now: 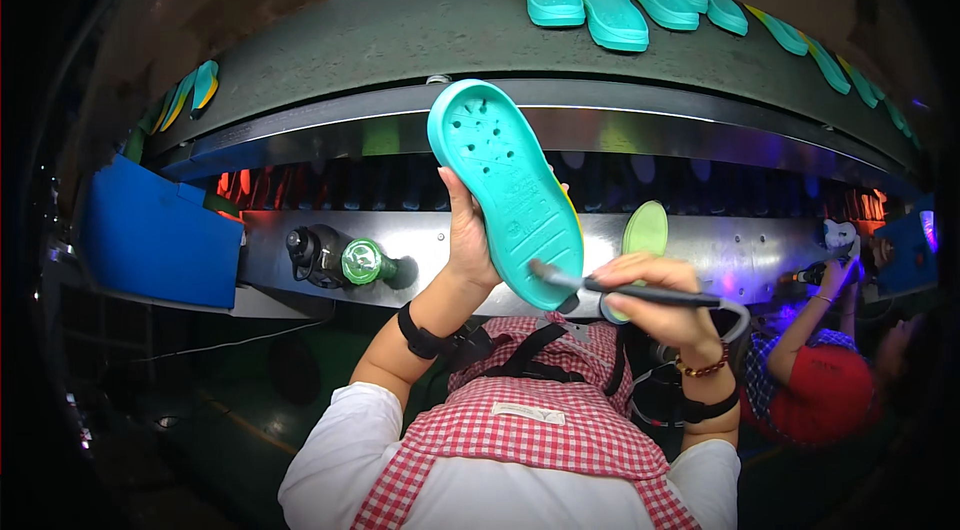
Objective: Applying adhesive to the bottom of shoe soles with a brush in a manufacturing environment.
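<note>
A turquoise shoe sole [518, 192], its hollow inner face turned up with several round holes toward the far end, is held out over the metal ledge. My left hand [470, 242] grips its left edge, the thumb along the side and fingertips just showing at the right edge. In my right hand [668, 298] is a black-handled brush [562, 277] with a pale tube trailing from its rear. The bristles reach over the near end of the sole and appear to touch its inner face. Beyond the right hand, a light green sole-shaped piece [646, 228] lies on the ledge.
Several turquoise soles [610, 15] lie along the grey conveyor belt [390, 40] at the back. A dark bottle [313, 255] and a green bottle [366, 261] stand left on the metal ledge [430, 230]. A blue box [160, 230] is far left. A co-worker [820, 385] works at right.
</note>
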A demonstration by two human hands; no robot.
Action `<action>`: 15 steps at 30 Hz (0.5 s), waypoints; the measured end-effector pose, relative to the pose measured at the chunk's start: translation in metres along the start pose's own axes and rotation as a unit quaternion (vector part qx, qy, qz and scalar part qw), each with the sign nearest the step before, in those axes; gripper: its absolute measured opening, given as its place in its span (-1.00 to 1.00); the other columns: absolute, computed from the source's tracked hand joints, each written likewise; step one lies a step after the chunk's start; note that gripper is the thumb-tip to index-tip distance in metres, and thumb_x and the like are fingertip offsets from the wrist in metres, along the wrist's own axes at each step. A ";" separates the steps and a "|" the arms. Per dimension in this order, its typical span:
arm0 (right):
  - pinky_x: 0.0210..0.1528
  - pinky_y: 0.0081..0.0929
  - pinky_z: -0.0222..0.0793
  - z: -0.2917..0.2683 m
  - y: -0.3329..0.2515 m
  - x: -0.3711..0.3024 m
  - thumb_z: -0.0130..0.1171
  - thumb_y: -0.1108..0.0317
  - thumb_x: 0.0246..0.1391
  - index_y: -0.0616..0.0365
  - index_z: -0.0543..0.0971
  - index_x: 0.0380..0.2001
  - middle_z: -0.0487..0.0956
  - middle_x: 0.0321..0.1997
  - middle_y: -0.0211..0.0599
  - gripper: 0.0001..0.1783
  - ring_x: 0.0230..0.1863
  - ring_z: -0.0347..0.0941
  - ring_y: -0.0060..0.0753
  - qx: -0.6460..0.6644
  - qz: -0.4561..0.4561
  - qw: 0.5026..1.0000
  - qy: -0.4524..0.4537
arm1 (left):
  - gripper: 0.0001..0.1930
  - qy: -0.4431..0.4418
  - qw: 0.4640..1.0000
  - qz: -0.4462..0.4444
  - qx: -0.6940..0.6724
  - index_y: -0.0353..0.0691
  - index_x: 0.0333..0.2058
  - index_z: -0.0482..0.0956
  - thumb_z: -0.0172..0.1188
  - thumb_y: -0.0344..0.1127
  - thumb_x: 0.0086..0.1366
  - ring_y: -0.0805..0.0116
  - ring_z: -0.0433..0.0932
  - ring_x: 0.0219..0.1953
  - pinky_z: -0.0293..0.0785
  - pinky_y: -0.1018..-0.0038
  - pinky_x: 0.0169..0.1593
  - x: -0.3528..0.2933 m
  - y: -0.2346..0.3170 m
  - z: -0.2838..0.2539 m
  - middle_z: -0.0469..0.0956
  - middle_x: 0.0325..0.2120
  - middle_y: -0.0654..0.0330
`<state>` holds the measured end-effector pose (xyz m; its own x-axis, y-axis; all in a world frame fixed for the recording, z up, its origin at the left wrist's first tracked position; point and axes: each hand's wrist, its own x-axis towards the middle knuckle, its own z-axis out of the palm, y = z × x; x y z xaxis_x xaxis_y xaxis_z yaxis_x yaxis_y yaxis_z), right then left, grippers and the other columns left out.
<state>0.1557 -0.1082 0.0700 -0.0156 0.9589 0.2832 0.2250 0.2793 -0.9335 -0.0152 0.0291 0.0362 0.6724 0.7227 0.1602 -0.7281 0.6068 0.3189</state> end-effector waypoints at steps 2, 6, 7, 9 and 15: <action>-0.03 -0.38 0.32 0.010 -0.001 -0.001 0.22 0.59 -0.21 0.26 0.57 -0.37 0.57 -0.31 -0.18 -0.78 -0.15 0.46 -0.26 0.052 -0.005 0.993 -0.104 | -0.11 -0.024 1.000 -0.008 0.015 -0.22 0.04 0.25 -0.22 0.47 -0.02 0.17 0.39 -0.05 0.14 0.05 0.15 0.000 0.000 -0.006 0.40 -0.11 0.07; 0.09 -0.32 0.19 0.001 0.011 -0.003 0.18 0.58 -0.18 0.28 0.55 -0.37 0.56 -0.30 -0.20 -0.81 -0.02 0.37 -0.28 0.205 0.012 0.977 -0.065 | -0.11 -0.035 0.998 -0.020 -0.043 -0.23 0.07 0.20 -0.26 0.46 0.01 0.13 0.39 -0.04 0.26 0.13 0.10 0.003 0.004 0.012 0.34 -0.04 0.04; 0.10 -0.26 0.17 0.006 0.012 -0.003 0.15 0.57 -0.16 0.32 0.53 -0.38 0.53 -0.26 -0.16 -0.82 -0.02 0.36 -0.24 0.235 0.081 0.968 -0.015 | -0.11 -0.037 0.998 -0.020 -0.043 -0.23 0.07 0.20 -0.26 0.46 0.01 0.13 0.39 -0.04 0.26 0.13 0.10 0.003 0.006 0.016 0.34 -0.04 0.04; 0.05 -0.30 0.24 0.016 0.008 -0.003 0.12 0.57 -0.11 0.34 0.52 -0.37 0.50 -0.20 -0.11 -0.84 -0.06 0.39 -0.26 0.370 0.126 0.919 0.046 | -0.20 0.034 0.994 -0.029 0.095 -0.27 0.09 0.16 -0.35 0.35 0.16 0.16 0.37 -0.02 0.27 0.18 0.08 -0.003 0.010 0.025 0.28 0.02 -0.01; 0.00 -0.42 0.30 0.030 -0.008 -0.002 0.12 0.61 -0.12 0.34 0.52 -0.34 0.51 -0.20 -0.10 -0.82 -0.12 0.43 -0.32 0.351 0.124 0.927 0.053 | -0.31 0.038 0.996 -0.024 0.075 -0.31 0.11 0.14 -0.45 0.18 0.26 0.05 0.37 -0.03 0.26 0.17 0.06 -0.029 -0.017 0.032 0.30 0.01 -0.05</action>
<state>0.1246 -0.1103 0.0699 0.0552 0.9981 0.0266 -0.4800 0.0499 -0.8758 -0.0185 -0.0125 0.0557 0.6902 0.7200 0.0722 -0.6631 0.5894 0.4614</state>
